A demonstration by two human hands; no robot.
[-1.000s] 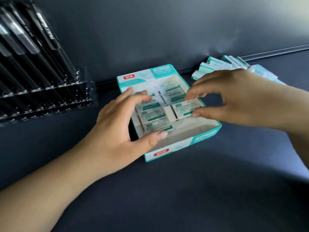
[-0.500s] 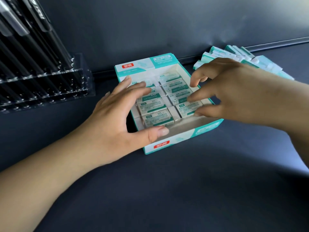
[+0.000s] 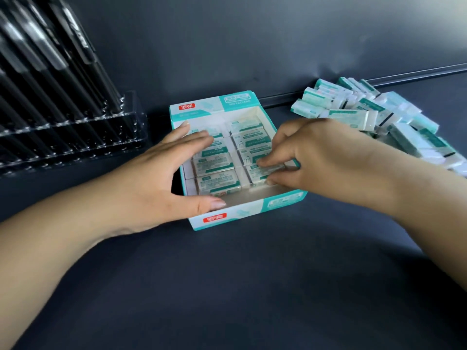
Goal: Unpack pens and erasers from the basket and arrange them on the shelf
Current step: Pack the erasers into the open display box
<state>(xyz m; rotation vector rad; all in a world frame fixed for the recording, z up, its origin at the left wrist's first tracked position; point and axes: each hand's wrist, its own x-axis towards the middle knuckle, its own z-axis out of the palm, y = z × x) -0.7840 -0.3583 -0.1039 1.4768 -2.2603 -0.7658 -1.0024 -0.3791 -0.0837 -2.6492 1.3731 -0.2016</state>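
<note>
Fingers point(image 3: 267, 162) of the right hand point(image 3: 328, 157) were curled, with fingertips and thumb pinching the nearest eraser point(image 3: 260, 173) of the right column, at the front of that row inside the display box point(image 3: 242, 213). Judged: the pinch served to seat or square this eraser against its neighbours. Left hand point(image 3: 156, 178) lay spread and nearly straight, fingers resting over the left column of erasers point(image 3: 217, 170), thumb along the box's front-left rim; judged to steady the box and keep the left column from shifting while the right one was adjusted. Erasers lay flat in two columns, label side up, each long axis running left to right across the box, short ends meeting at the centre line; a gap remained between the nearest row and the front wall. The box itself sat on the dark shelf point(image 3: 227, 286), long axis running away from the person, skewed slightly. To the right, well apart from the box's far wall, a loose pile of erasers point(image 3: 374, 114) lay at mixed angles, not yet arranged. At left, black pens point(image 3: 50, 66) stood tilted in a clear rack point(image 3: 75, 137).
</note>
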